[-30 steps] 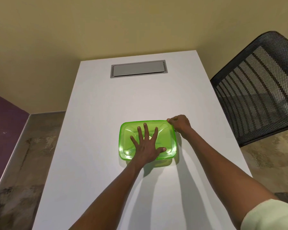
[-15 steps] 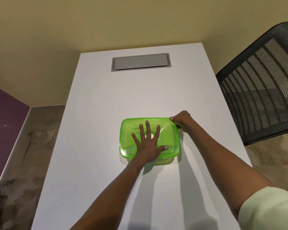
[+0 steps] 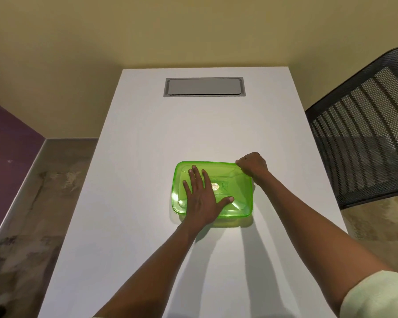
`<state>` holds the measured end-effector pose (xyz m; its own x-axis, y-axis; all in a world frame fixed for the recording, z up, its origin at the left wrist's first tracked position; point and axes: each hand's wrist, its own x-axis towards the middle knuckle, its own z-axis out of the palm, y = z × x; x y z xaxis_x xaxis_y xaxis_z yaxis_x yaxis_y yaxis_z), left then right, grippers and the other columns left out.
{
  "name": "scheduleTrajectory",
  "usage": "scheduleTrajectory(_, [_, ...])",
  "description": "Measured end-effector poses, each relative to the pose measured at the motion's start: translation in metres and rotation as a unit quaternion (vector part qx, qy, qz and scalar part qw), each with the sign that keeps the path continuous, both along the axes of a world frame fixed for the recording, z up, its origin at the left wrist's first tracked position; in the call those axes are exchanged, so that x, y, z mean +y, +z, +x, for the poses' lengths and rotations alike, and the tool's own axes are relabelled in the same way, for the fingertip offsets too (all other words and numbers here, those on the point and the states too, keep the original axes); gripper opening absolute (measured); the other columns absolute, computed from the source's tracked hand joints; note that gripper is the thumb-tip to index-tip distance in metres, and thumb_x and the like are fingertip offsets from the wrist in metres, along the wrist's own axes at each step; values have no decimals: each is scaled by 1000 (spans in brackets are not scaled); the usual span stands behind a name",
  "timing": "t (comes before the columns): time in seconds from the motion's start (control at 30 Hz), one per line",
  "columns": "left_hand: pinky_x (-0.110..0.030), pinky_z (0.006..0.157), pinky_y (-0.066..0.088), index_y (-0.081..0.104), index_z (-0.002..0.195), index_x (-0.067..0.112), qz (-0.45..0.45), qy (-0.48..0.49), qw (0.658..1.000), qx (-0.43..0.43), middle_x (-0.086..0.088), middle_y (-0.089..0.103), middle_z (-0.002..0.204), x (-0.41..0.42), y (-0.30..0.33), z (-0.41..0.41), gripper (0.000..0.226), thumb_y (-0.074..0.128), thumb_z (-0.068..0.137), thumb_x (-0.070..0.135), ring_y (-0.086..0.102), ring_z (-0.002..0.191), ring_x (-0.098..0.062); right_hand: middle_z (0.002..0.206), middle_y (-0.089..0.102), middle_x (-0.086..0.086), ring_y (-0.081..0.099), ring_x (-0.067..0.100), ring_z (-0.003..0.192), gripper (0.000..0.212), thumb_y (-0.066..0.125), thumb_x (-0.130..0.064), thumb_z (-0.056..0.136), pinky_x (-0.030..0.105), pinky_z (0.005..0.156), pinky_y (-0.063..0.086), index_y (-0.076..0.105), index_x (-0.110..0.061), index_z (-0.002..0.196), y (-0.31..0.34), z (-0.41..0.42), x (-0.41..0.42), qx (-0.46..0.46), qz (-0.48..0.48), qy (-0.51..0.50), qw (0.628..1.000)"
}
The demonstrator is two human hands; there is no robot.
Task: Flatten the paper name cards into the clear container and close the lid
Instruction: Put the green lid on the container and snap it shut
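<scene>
A green see-through lid (image 3: pixel 239 187) lies on top of the container (image 3: pixel 230 220), whose base shows just below the lid's near edge. My left hand (image 3: pixel 201 198) lies flat on the left half of the lid, fingers spread and straight. My right hand (image 3: pixel 253 165) is at the lid's far right corner with its fingers curled over the rim. No paper name cards can be made out through the lid.
The container sits mid-way along a white table (image 3: pixel 147 157). A grey cable hatch (image 3: pixel 204 87) is set in the table's far end. A black mesh chair (image 3: pixel 363 129) stands to the right, close to the table's edge.
My left hand slid from the lid's middle to its left half. My right hand stays at the far right corner. The camera view shifted a little.
</scene>
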<state>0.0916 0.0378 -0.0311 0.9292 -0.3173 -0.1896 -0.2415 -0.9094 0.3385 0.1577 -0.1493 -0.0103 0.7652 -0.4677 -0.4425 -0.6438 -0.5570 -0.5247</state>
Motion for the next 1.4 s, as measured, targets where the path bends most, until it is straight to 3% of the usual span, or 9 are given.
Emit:
scheduleTrajectory(0.07, [-56, 116, -6, -3, 149, -2, -2, 32, 999, -10, -25, -21, 154, 6, 1, 0, 124, 21, 68, 90, -23, 142, -35, 76, 61, 10, 57, 30, 79, 29, 58, -35, 81, 30, 69, 43, 61, -11, 66, 6, 4, 7, -14, -21, 25, 999])
scheduleTrajectory(0.17, [-56, 116, -4, 4, 147, -7, 6, 74, 997, -22, -27, -15, 155, 12, 2, -1, 125, 24, 70, 88, -19, 143, -37, 103, 70, 14, 61, 33, 101, 34, 58, -35, 88, 34, 84, 47, 74, -6, 93, 16, 11, 22, -82, -60, 105, 989])
scheduleTrajectory(0.33, [-58, 115, 2, 8, 147, -10, 28, 123, 992, -27, -31, -6, 155, 13, 2, -5, 125, 25, 71, 88, -10, 145, -40, 111, 68, 13, 59, 30, 106, 33, 60, -34, 90, 36, 87, 48, 72, -6, 100, 33, 29, 61, -95, -37, 251, 962])
scheduleTrajectory(0.5, [-57, 115, -1, 7, 147, -9, 43, 130, 990, -18, -29, -4, 155, 12, -3, -3, 128, 9, 68, 91, -9, 145, -39, 115, 68, 14, 59, 34, 109, 37, 55, -35, 94, 41, 91, 47, 72, -4, 104, 33, 48, 108, -55, -26, 355, 933])
scheduleTrajectory(0.67, [-59, 115, 6, 14, 145, -12, 66, 114, 991, -36, -33, 3, 154, 13, -3, -2, 126, -17, 70, 83, -1, 144, -44, 92, 71, 14, 61, 30, 88, 40, 59, -35, 91, 35, 78, 51, 68, 3, 86, 16, 61, 133, 5, 3, 345, 939])
scheduleTrajectory(0.8, [-60, 114, 10, 15, 145, -12, 59, 114, 991, -43, -34, 6, 153, 14, -1, -2, 124, -18, 72, 82, 0, 144, -46, 59, 42, 7, 43, 25, 71, 47, 65, -33, 87, 29, 63, 34, 43, -4, 58, 20, 74, 138, 39, -3, 328, 944])
scheduleTrajectory(0.97, [-60, 114, 8, 14, 145, -11, 59, 123, 990, -40, -33, 3, 154, 12, -1, -2, 123, -13, 72, 84, -2, 144, -44, 89, 51, 8, 48, 21, 84, 45, 63, -39, 88, 28, 70, 37, 44, -8, 63, 26, 86, 140, 101, -50, 338, 935])
scheduleTrajectory(1.33, [-59, 115, 10, 18, 145, -11, 56, 124, 990, -31, -33, 7, 153, 11, 3, -1, 122, -15, 73, 82, 2, 144, -44, 89, 55, 5, 51, 19, 82, 41, 66, -32, 88, 26, 69, 39, 45, -10, 60, 23, 91, 145, 99, -90, 326, 936])
scheduleTrajectory(1.4, [-59, 114, 13, 21, 144, -11, 53, 124, 990, -37, -34, 12, 152, 11, 3, -1, 120, -14, 75, 80, 7, 144, -45, 91, 58, 7, 56, 22, 87, 32, 65, -32, 88, 25, 69, 39, 56, -8, 69, 26, 93, 148, 96, -110, 337, 930])
